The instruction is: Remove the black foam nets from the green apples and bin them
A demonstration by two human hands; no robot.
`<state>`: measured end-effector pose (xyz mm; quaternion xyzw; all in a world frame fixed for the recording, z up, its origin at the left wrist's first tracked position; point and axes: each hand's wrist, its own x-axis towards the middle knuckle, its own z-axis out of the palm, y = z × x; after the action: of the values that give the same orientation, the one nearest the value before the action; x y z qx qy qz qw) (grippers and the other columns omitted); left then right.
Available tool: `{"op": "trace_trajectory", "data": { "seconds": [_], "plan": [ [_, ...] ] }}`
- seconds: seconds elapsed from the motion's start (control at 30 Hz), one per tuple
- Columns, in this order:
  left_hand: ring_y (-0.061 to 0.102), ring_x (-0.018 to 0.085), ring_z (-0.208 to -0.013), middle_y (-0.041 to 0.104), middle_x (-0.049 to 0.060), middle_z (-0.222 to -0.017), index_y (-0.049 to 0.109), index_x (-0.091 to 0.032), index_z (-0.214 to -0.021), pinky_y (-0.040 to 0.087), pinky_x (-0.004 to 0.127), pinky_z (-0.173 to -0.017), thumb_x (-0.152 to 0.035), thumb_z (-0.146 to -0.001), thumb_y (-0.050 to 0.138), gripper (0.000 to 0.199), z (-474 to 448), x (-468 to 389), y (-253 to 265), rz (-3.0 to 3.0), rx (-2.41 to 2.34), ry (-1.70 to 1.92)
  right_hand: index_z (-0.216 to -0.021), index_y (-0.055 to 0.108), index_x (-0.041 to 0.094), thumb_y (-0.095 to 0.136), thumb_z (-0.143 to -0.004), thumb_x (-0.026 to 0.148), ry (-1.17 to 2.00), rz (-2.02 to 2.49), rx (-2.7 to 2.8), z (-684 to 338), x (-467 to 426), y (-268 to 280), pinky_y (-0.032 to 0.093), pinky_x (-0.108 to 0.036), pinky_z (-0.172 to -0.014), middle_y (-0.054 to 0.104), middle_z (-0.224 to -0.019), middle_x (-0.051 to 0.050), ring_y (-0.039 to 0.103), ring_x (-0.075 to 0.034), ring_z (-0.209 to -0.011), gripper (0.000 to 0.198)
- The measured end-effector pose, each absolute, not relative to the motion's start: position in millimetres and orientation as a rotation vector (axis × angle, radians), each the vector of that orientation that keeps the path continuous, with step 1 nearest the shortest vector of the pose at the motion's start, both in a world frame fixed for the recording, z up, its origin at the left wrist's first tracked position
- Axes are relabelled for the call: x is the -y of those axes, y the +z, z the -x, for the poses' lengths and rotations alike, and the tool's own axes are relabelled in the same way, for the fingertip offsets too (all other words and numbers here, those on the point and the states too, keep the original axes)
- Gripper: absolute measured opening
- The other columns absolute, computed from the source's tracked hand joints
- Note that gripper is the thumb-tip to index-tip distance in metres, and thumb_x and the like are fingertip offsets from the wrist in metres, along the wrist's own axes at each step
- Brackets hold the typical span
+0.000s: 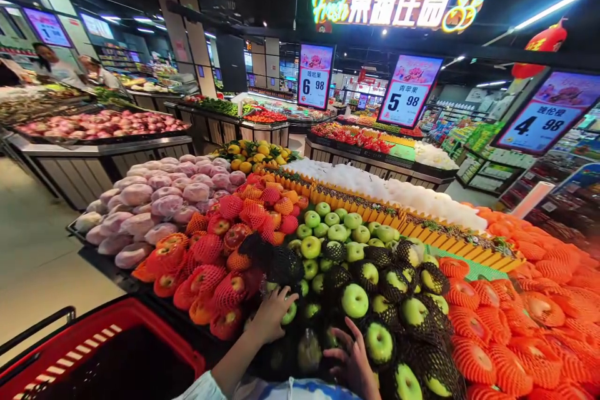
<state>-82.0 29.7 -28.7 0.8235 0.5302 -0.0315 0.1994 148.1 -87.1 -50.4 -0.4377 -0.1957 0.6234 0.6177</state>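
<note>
My left hand (274, 315) reaches over the near edge of the green apple pile, its fingers bent around a green apple (289, 314) that shows partly beneath them. To its right, my right hand (351, 356) has its fingers spread and curved above the apples, with nothing visible in it. A bare green apple (355, 300) lies just beyond the right fingertips. Beside that hand sits another green apple (379, 342) in a black foam net. Between both hands is a dim, shiny wrapped item (309, 350) that I cannot make out.
A red shopping basket (164, 319) stands at lower left. Left of the green apples are red apples in nets (206, 281) and wrapped pinkish fruit (140, 200); orange-netted fruit (497, 325) lies right. A yellow picket divider (356, 200) runs behind. Price screens (316, 77) hang above.
</note>
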Motion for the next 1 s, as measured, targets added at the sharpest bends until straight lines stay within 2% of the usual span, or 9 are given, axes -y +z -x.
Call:
{"op": "trace_trajectory", "data": {
  "seconds": [0.1,0.27,0.33,0.4,0.5,0.63,0.77,0.87,1.0],
  "plan": [
    [0.036,0.034,-0.144,0.038,0.013,-0.158,0.043,-0.021,-0.148,0.031,0.043,-0.119,-0.012,-0.059,0.075,0.096,78.4,-31.3,-28.3,-2.266,-1.512,-0.094,-0.128,0.045,0.030,0.086,-0.060,0.072,1.421,1.000,0.457,-149.5,87.4,-48.5,0.049,-0.025,-0.046,0.066,-0.112,-0.010,0.072,-0.024,-0.075,0.090],
    [0.054,0.031,-0.130,0.054,0.014,-0.143,0.041,-0.017,-0.147,0.042,0.039,-0.111,-0.018,-0.060,0.079,0.095,76.0,-31.8,-26.8,-2.201,-1.563,-0.169,-0.128,0.046,0.030,0.086,-0.063,0.069,1.448,0.991,0.474,-152.8,87.2,-45.8,0.047,-0.023,-0.047,0.065,-0.115,-0.009,0.072,-0.023,-0.077,0.085],
    [0.051,0.032,-0.135,0.052,0.015,-0.146,0.041,-0.017,-0.147,0.042,0.039,-0.112,-0.015,-0.061,0.078,0.094,71.0,-28.4,-27.0,-2.192,-1.616,-0.202,-0.128,0.047,0.030,0.086,-0.064,0.068,1.462,0.991,0.480,-152.5,87.0,-46.2,0.048,-0.023,-0.048,0.065,-0.116,-0.009,0.072,-0.023,-0.077,0.083],
    [0.040,0.033,-0.144,0.043,0.017,-0.154,0.041,-0.015,-0.147,0.040,0.039,-0.115,-0.009,-0.061,0.077,0.094,64.2,-23.9,-26.2,-2.208,-1.678,-0.222,-0.128,0.048,0.030,0.086,-0.065,0.067,1.470,0.992,0.483,-152.3,87.0,-47.5,0.048,-0.024,-0.049,0.064,-0.117,-0.010,0.071,-0.023,-0.078,0.083],
    [0.029,0.036,-0.150,0.035,0.019,-0.160,0.046,-0.014,-0.144,0.040,0.046,-0.116,-0.006,-0.060,0.079,0.091,55.4,-20.6,-21.9,-2.241,-1.746,-0.235,-0.129,0.050,0.030,0.086,-0.066,0.066,1.490,0.984,0.496,-155.3,87.1,-49.8,0.048,-0.025,-0.049,0.064,-0.117,-0.011,0.071,-0.024,-0.079,0.081],
    [0.047,0.039,-0.138,0.044,0.022,-0.153,0.052,-0.015,-0.139,0.048,0.049,-0.108,-0.011,-0.055,0.089,0.092,53.2,-30.1,-16.8,-2.215,-1.742,-0.286,-0.131,0.051,0.031,0.085,-0.065,0.068,1.525,0.988,0.517,-162.7,86.5,-50.9,0.049,-0.026,-0.051,0.063,-0.119,-0.011,0.069,-0.024,-0.081,0.083],
    [0.060,0.036,-0.125,0.055,0.021,-0.142,0.046,-0.013,-0.144,0.049,0.045,-0.107,-0.018,-0.053,0.093,0.103,58.9,-42.4,-21.5,-2.130,-1.688,-0.312,-0.126,0.052,0.029,0.085,-0.061,0.073,1.506,1.045,0.501,-162.4,84.3,-49.6,0.047,-0.025,-0.050,0.064,-0.118,-0.010,0.069,-0.023,-0.080,0.086],
    [0.058,0.037,-0.128,0.055,0.021,-0.143,0.045,-0.014,-0.146,0.047,0.046,-0.110,-0.019,-0.056,0.092,0.102,66.5,-43.1,-28.0,-2.139,-1.661,-0.274,-0.122,0.052,0.028,0.085,-0.056,0.076,1.477,1.077,0.476,-157.8,82.7,-49.7,0.043,-0.023,-0.046,0.064,-0.115,-0.010,0.069,-0.022,-0.076,0.088],
    [0.041,0.036,-0.144,0.038,0.025,-0.157,0.041,-0.011,-0.150,0.036,0.044,-0.119,-0.031,-0.061,0.090,0.104,81.7,-38.1,-27.0,-2.140,-1.522,-0.247,-0.121,0.054,0.028,0.084,-0.055,0.078,1.472,1.095,0.503,-156.5,81.9,-52.5,0.041,-0.022,-0.046,0.064,-0.117,-0.010,0.069,-0.023,-0.076,0.087]
  ]
}}
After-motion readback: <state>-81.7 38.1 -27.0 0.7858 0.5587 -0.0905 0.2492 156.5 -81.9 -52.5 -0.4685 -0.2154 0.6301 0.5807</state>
